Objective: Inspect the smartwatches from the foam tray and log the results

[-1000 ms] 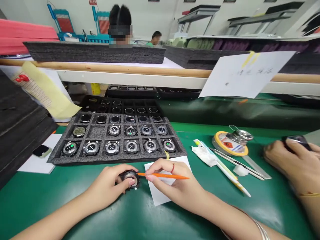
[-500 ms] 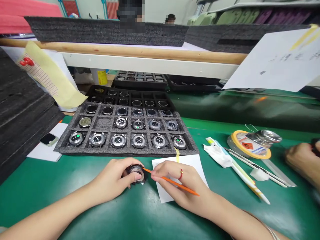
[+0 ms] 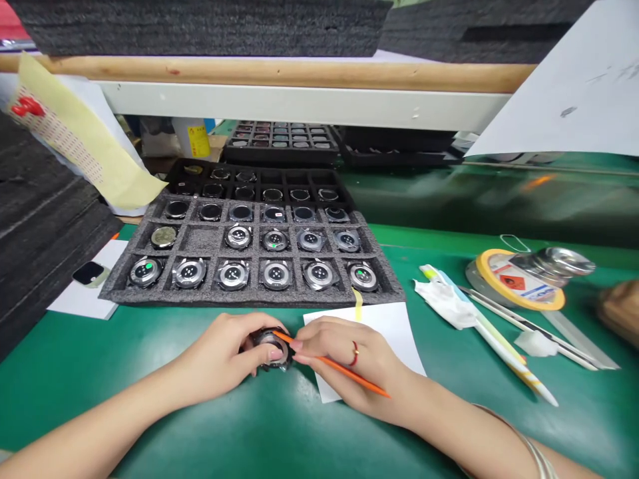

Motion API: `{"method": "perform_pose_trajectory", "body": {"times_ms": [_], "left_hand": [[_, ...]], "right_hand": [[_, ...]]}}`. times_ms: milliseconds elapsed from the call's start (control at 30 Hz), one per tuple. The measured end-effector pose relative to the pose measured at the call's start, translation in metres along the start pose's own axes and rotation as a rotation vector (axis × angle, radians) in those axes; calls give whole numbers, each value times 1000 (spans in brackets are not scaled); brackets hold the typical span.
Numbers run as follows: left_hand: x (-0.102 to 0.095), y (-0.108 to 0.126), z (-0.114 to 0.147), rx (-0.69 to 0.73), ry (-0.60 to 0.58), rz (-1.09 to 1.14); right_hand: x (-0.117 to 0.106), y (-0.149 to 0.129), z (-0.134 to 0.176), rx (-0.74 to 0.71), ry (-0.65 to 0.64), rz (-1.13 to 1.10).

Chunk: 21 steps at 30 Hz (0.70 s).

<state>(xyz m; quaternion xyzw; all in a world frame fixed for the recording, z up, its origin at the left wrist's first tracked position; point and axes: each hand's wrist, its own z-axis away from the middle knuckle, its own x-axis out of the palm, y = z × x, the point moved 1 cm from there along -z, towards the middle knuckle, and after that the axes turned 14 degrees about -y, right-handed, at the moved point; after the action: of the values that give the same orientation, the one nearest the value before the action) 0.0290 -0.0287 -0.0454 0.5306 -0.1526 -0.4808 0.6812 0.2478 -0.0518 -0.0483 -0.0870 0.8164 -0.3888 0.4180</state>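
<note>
Between its thumb and fingers, my left hand (image 3: 234,352) grips a round dark watch case (image 3: 279,360), held just above or on the green bench. An orange pointed stick (image 3: 355,379) is pinched in my right hand (image 3: 354,366), and its tip touches or nearly touches the upper edge of the watch case. Under my right hand lies a white sheet of paper (image 3: 394,332). Beyond both hands sits a grey foam tray (image 3: 200,239) with watch cases in its compartments, the front ones showing silver backs. One compartment in its middle row holds nothing.
To the right lie a toothbrush-like white tool (image 3: 504,356) with a wrapped part, long thin sticks (image 3: 539,326), a yellow tape roll (image 3: 519,279) and a metal pot (image 3: 562,263). A co-worker's hand (image 3: 619,309) is at the right edge. A small square-faced watch (image 3: 90,273) rests on paper at left.
The view has tilted downward, and the shelf sits higher in it. The orange stick's tip has shifted left across the watch case. Both hands keep their hold.
</note>
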Motion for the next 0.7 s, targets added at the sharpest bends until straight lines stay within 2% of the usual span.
{"method": "perform_pose_trajectory", "body": {"times_ms": [200,700], "left_hand": [[0,0,0,10,-10,-1],[1,2,1,-2,-8,12]], "right_hand": [[0,4,3,26,31,-1],[-2,4,3,-44,-5,55]]}}
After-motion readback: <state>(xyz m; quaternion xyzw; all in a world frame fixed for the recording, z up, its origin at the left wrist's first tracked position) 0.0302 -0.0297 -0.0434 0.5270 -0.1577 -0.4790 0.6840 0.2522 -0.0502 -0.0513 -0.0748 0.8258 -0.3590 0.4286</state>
